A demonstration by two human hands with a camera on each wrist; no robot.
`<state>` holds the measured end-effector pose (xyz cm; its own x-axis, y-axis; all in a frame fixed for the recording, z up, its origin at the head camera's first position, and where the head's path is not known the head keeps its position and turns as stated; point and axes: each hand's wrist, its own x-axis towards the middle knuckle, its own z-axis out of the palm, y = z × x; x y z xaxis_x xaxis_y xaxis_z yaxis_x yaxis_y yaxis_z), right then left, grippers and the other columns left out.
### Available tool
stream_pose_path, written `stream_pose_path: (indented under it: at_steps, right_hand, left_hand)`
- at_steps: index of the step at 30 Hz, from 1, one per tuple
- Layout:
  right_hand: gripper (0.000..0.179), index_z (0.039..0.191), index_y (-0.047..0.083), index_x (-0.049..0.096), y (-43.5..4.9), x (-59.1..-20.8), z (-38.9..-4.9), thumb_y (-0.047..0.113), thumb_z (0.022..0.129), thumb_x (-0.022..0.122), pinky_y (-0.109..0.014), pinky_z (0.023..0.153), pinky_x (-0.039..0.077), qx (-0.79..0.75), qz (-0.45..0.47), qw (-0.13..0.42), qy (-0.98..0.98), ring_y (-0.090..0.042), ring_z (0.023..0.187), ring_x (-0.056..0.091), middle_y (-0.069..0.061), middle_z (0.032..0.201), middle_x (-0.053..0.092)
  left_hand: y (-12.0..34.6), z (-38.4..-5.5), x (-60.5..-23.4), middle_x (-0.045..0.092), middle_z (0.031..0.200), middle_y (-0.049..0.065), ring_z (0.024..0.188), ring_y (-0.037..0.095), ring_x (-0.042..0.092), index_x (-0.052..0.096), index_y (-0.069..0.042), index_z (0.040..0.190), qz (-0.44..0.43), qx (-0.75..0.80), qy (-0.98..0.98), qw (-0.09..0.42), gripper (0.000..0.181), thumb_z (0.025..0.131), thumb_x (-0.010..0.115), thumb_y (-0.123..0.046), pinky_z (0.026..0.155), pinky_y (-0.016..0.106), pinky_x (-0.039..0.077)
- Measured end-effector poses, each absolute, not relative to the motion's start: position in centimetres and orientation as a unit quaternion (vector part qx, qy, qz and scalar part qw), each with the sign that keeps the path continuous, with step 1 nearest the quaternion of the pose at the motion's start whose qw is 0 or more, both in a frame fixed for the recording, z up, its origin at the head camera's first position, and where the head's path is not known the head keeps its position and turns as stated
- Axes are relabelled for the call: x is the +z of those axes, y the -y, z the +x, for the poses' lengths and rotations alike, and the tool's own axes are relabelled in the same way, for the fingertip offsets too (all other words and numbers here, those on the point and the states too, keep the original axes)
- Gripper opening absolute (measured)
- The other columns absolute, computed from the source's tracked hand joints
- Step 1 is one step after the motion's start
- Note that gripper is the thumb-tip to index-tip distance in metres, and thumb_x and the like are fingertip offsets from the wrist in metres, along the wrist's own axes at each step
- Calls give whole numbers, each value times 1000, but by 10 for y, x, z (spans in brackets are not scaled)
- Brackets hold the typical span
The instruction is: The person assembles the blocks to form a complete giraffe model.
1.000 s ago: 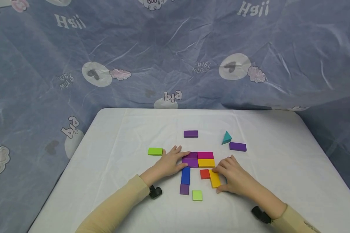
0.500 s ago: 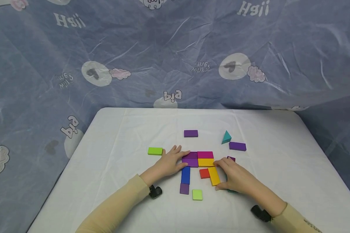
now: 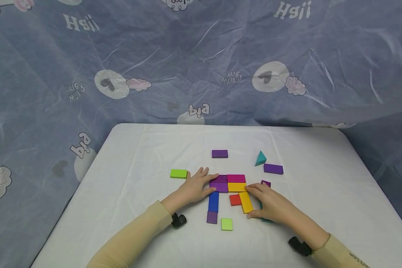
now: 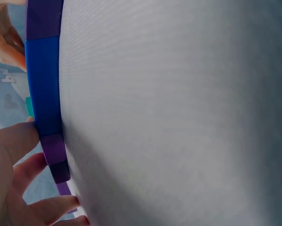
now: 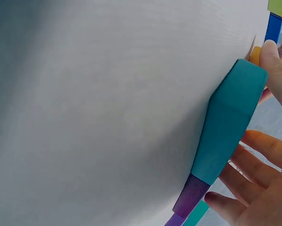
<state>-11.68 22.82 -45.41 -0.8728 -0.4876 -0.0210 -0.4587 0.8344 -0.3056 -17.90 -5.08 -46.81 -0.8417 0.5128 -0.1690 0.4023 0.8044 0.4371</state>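
Note:
In the head view, two purple blocks (image 3: 218, 187), a magenta block (image 3: 236, 178) and a yellow block (image 3: 236, 187) lie together in two rows. My left hand (image 3: 195, 185) touches the left side of the purple pair with straight fingers and thumb. Below that pair a blue block (image 3: 213, 201) runs downward, ending at a small purple block (image 3: 212, 217). My right hand (image 3: 269, 201) holds a second, tilted yellow block (image 3: 246, 202) by its ends, between thumb and index finger. This yellow block touches a small red block (image 3: 235, 200). A teal block (image 5: 233, 117) lies partly hidden under my right hand.
A light green block (image 3: 178, 174) lies beside the left fingertips, and a green square (image 3: 226, 224) lies nearer. Farther back are a purple block (image 3: 219, 154), a teal triangle (image 3: 260, 158) and another purple block (image 3: 273, 169). A dark purple block (image 3: 266, 183) shows behind the right hand.
The tilted yellow block has shifted slightly away from me, toward the upper yellow block, and tilts more. My right index finger has moved left, uncovering the dark purple block. My left hand stays put.

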Motion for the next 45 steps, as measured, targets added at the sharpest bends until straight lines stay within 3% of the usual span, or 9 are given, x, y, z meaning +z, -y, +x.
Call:
stream_pose_path:
  at_steps: [9,12,19,24,32,39,45]
  right_hand:
    - [83,136,3,57,-228,-452,-116,45,70,86,-48,97,52,-161,-245,52,-955,-30,117,59,-13,131,60]
    - [79,133,6,60,-226,-450,-114,46,71,86,-46,96,53,-164,-254,29,-953,-27,115,60,-11,130,60]
    - [44,110,14,72,-203,-443,-100,37,75,85,-36,87,56,-187,-334,-41,-923,-14,100,61,6,108,65]
    - [36,106,14,74,-184,-446,-89,35,78,83,-27,83,57,-187,-390,-10,-902,-10,93,60,6,101,65]
    - [36,110,12,74,-168,-447,-82,30,80,81,-25,85,56,-145,-415,35,-898,-10,91,59,4,99,66]
    - [36,110,12,74,-166,-448,-83,29,80,82,-24,84,56,-131,-400,54,-906,-9,88,59,4,96,66]
    - [33,107,14,74,-181,-443,-81,26,78,84,-25,81,58,-189,-350,38,-917,-9,88,60,6,97,66]
  left_hand:
    - [50,-179,-468,34,159,15,149,36,26,46,-31,148,249,194,-939,137,53,97,58,-44,111,74,17]
    - [50,-179,-468,33,159,15,150,36,25,46,-32,148,249,194,-939,139,53,98,58,-44,112,74,17]
    - [50,-179,-471,33,159,14,150,35,25,46,-33,148,246,192,-940,136,52,98,57,-44,112,74,17]
    - [51,-179,-472,33,159,15,150,35,25,46,-33,147,246,194,-940,132,52,98,56,-45,112,74,18]
    - [51,-179,-472,32,159,15,150,35,25,46,-33,148,240,199,-940,137,52,98,57,-44,112,74,17]
    - [51,-179,-473,32,159,15,150,35,25,46,-32,148,243,198,-940,134,52,98,57,-43,112,74,17]
    - [50,-179,-471,32,159,15,150,36,24,46,-32,148,248,199,-939,132,52,98,56,-43,112,74,16]
